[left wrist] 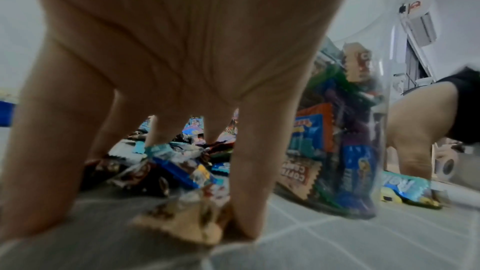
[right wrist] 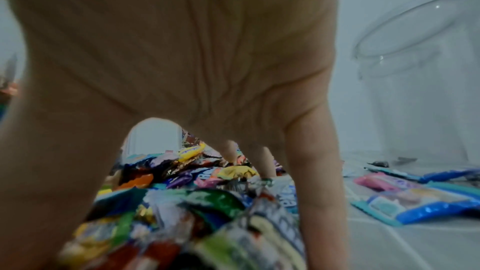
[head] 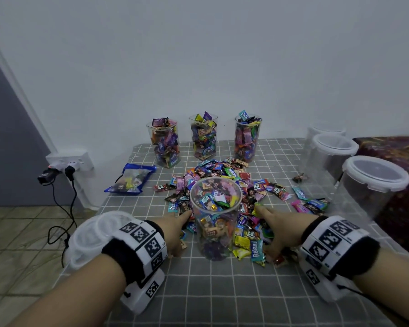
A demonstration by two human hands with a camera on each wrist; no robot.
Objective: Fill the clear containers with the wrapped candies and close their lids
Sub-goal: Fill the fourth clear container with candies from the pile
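A lidless clear container (head: pixel 216 232), partly filled with wrapped candies, stands at the near end of the loose candy pile (head: pixel 222 171) on the grey checked cloth. My left hand (head: pixel 178 232) is just left of it, fingers spread and pointing down onto the cloth and candies. In the left wrist view the container (left wrist: pixel 350 130) is beside the hand (left wrist: pixel 168 110), and a tan wrapped candy (left wrist: pixel 182 223) lies at the fingertips. My right hand (head: pixel 273 230) is just right of the container, arched with spread fingers over the pile (right wrist: pixel 207 202). Neither hand (right wrist: pixel 182 89) grips anything.
Three heaped lidless containers (head: pixel 167 142) (head: pixel 203 138) (head: pixel 247 138) stand at the back. Empty lidded containers (head: pixel 371 185) (head: pixel 328 154) stand at the right, one (right wrist: pixel 415 69) near my right hand. Loose white lids (head: pixel 92 234) lie at the table's left edge, a blue bag (head: pixel 130 178) behind them.
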